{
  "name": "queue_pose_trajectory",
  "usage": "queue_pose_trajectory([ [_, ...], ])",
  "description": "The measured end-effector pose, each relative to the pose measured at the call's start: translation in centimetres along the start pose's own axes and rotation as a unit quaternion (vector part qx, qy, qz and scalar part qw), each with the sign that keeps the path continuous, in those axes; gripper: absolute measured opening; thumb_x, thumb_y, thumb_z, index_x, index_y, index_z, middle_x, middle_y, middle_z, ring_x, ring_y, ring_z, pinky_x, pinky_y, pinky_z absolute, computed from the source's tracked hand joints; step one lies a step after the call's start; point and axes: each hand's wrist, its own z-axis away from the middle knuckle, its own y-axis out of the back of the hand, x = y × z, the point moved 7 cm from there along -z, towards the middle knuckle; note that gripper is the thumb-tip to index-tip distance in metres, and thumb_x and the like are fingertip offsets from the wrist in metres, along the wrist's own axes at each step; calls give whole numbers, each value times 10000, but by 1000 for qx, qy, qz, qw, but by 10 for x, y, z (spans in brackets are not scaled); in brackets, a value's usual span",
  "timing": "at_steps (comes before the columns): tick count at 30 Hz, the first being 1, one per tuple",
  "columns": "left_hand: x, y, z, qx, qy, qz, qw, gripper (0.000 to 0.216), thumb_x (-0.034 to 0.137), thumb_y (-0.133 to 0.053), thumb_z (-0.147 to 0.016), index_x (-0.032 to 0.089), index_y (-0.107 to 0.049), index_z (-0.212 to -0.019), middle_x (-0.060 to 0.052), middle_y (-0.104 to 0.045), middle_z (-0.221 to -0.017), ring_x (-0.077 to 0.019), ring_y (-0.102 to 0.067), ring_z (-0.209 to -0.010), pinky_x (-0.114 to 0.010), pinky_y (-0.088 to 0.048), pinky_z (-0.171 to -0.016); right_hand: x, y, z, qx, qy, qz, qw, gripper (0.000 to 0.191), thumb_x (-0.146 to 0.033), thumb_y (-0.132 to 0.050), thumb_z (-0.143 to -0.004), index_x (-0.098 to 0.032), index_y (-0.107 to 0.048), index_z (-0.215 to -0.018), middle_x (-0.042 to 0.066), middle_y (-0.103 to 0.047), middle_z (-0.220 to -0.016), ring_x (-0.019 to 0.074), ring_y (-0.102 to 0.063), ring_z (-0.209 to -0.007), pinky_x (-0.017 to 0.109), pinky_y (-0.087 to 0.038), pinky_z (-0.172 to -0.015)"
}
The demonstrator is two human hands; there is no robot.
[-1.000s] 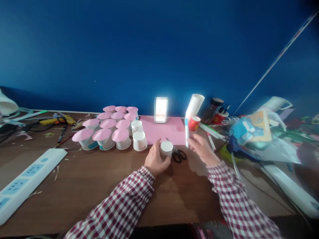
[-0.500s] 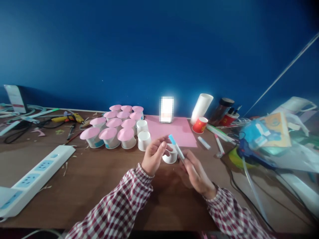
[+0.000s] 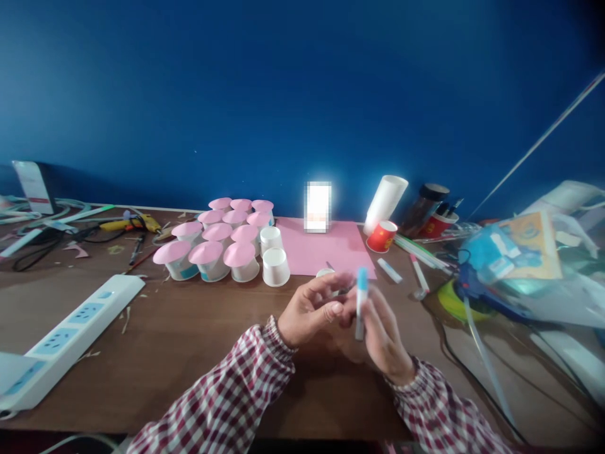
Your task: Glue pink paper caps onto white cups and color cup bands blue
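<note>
My right hand (image 3: 385,334) is closed on a slim white marker (image 3: 362,306) with a light blue end, held nearly upright and blurred by motion. Close beside it, my left hand (image 3: 309,310) has its thumb and fingers apart and reaches toward the marker, with nothing visible in it. Behind my fingers, a white paper cup (image 3: 324,272) is mostly hidden; only part of its top shows. To the left of my hands, two upside-down white cups (image 3: 276,268) stand beside rows of cups topped with pink paper discs (image 3: 206,252).
A pink sheet (image 3: 326,249) lies at the back under a bright blurred-out object. Right of it are a red cup (image 3: 382,236) and a leaning stack of white cups (image 3: 388,198). A power strip (image 3: 70,343) and a yellow glue gun (image 3: 135,224) lie left; clutter fills the far right.
Both hands have shifted right and come closer together. The marker has turned from a leftward slant to nearly upright. My left hand now covers most of the nearest cup.
</note>
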Motion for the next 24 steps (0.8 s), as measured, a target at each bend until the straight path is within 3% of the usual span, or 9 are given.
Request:
queue_pose_trajectory([
  [3,-8,-17,2,-53,14,6,999,543,300,-641,-761,219,-469,-1270,-137,-448,-1342,-299,-414,-1231,-442,-370,-994,-10,20,-1,105,64,20,992,264,-354,-324,-930,-201,-534,-881,49,-601,-803,180,-583,-797,368,-481,-749],
  [5,-16,-26,5,-81,21,-3,996,592,302,-631,-769,218,-409,-1311,-151,-449,-1327,-288,-452,-1196,-429,-384,-977,-12,25,-1,118,82,42,989,265,-354,-324,-926,-205,-543,-926,69,-605,-895,198,-588,-866,380,-489,-758],
  [8,-34,-28,9,-74,72,-36,994,589,330,-605,-785,175,-381,-1308,-124,-609,-980,-207,-617,-871,-348,-497,-769,-9,23,-1,90,79,104,987,272,-344,-323,-926,-208,-550,-990,84,-586,-1018,211,-567,-971,383,-479,-806],
  [10,-42,-26,10,-65,100,-40,992,589,370,-572,-802,161,-352,-1307,-48,-586,-759,-146,-600,-644,-284,-496,-600,-6,21,-1,73,78,132,985,271,-339,-333,-924,-204,-562,-979,82,-591,-1020,215,-544,-1023,388,-456,-854],
  [13,-47,-19,9,-42,118,-70,990,488,416,-540,-811,128,-449,-1195,-7,-538,-659,-98,-532,-533,-234,-448,-522,2,23,-4,79,50,101,990,269,-355,-356,-918,-194,-570,-926,76,-622,-946,209,-564,-982,372,-459,-836],
  [17,-55,-14,11,-28,161,-134,977,371,440,-492,-828,103,-555,-971,-7,-526,-646,-70,-499,-514,-197,-404,-496,19,39,-9,163,-25,-2,986,316,-409,-292,-930,-205,-521,-1008,62,-647,-881,186,-607,-873,345,-479,-763],
  [20,-61,-17,14,-38,188,-160,968,381,454,-465,-833,109,-555,-971,-4,-530,-643,-65,-498,-493,-183,-390,-471,29,47,-9,214,-58,-49,974,310,-422,-308,-925,-210,-515,-1017,47,-651,-862,165,-619,-836,330,-475,-770],
  [24,-65,-23,19,-78,211,-185,957,416,479,-429,-841,112,-531,-1008,11,-522,-585,-63,-467,-421,-170,-354,-398,39,44,-8,217,-90,-83,968,277,-429,-368,-904,-201,-523,-876,20,-651,-775,141,-616,-723,304,-479,-724],
])
